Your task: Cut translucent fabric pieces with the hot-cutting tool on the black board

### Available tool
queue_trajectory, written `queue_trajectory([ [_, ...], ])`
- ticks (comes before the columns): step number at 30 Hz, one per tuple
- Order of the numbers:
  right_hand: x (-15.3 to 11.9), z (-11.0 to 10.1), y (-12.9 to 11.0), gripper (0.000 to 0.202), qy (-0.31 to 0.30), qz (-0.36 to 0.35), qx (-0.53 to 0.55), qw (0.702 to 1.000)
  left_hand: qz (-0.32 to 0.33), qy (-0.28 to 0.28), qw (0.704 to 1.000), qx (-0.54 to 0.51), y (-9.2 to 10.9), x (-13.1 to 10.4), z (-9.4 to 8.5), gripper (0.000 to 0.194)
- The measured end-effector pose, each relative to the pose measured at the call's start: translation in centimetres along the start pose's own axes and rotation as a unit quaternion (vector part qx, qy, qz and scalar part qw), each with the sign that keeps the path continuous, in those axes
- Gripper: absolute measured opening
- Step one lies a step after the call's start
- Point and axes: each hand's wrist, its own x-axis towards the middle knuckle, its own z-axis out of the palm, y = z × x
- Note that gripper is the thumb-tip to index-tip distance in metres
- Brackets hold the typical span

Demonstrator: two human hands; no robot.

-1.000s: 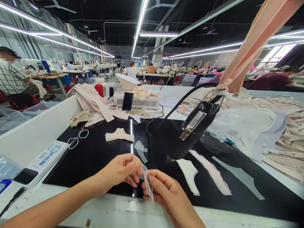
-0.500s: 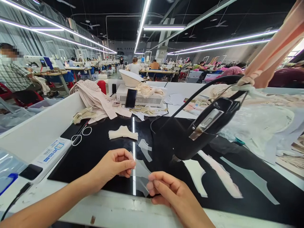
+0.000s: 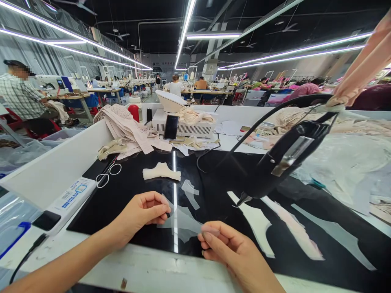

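Pinching a sheer piece [image 3: 187, 219] between thumb and fingers of the left hand [image 3: 146, 209] at one end and of the right hand [image 3: 227, 244] at the other, spread over the near part of the black board [image 3: 99, 209]. Looks partway through: not yet let go or set down by either hand. Can see, already lying apart on the board, a small scrap [image 3: 191, 193] just beyond, a cream piece [image 3: 161, 172] farther back, and, to the right, a white piece [image 3: 259, 228], a pink piece [image 3: 296, 232] and a clear strip [image 3: 337, 238]. Cannot tell which among these may need more work. Can also see a black tool [image 3: 279, 167] hanging near the white piece, held by neither hand.
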Motion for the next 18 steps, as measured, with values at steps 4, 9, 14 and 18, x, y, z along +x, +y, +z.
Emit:
queue_trajectory([
  [4, 0.06, 0.06, 0.17, 0.039, 0.010, -0.012, 0.005, 1.000, 0.002, 0.006, 1.000, -0.003, 0.00, -0.20, 0.18, 0.038],
  [9, 0.10, 0.20, 0.26, 0.039, 0.021, -0.032, 0.006, 0.999, 0.008, 0.022, 1.000, -0.005, -0.34, -0.12, 0.19, 0.036],
  [14, 0.16, 0.27, 0.44, 0.038, 0.034, -0.063, 0.009, 0.997, 0.015, 0.043, 0.999, -0.001, -0.79, -0.04, 0.25, 0.034],
  [18, 0.33, 0.20, 0.94, 0.037, 0.052, -0.092, 0.011, 0.994, 0.020, 0.063, 0.998, -0.008, -0.95, -0.10, 0.46, 0.033],
])
